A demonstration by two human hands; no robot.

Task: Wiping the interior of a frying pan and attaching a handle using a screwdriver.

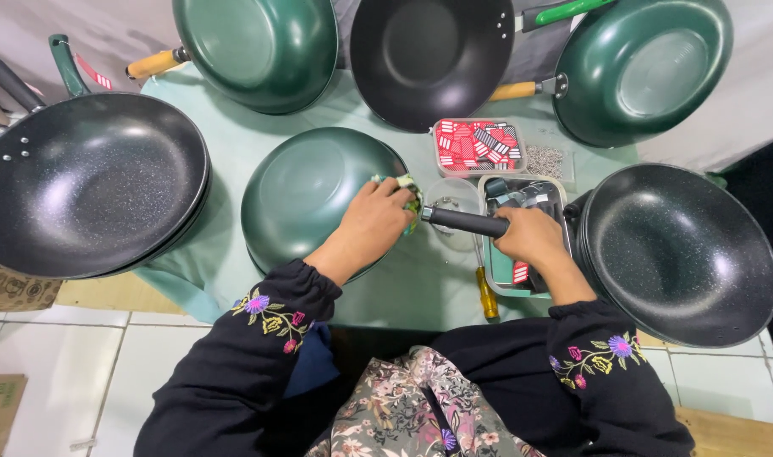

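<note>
Left hand (371, 227) pressed on upturned green wok (310, 199), fingers around cloth (412, 199) at rim. Right hand (530, 239) clamped on black handle (462, 222), butted against rim; apparently being fitted. Screwdriver (486, 294) unused below right hand.

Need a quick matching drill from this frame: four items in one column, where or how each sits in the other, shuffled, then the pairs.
Items:
1. left hand
2. right hand
3. yellow-handled screwdriver
4. tray of red tags

Places:
A. lying on the table's near edge
B. gripping the black pan handle
C. behind the metal parts tray, beside loose screws
D. pressing a green cloth on the upturned green pan

Pairs: 1-D, 2-B, 3-A, 4-C
</note>
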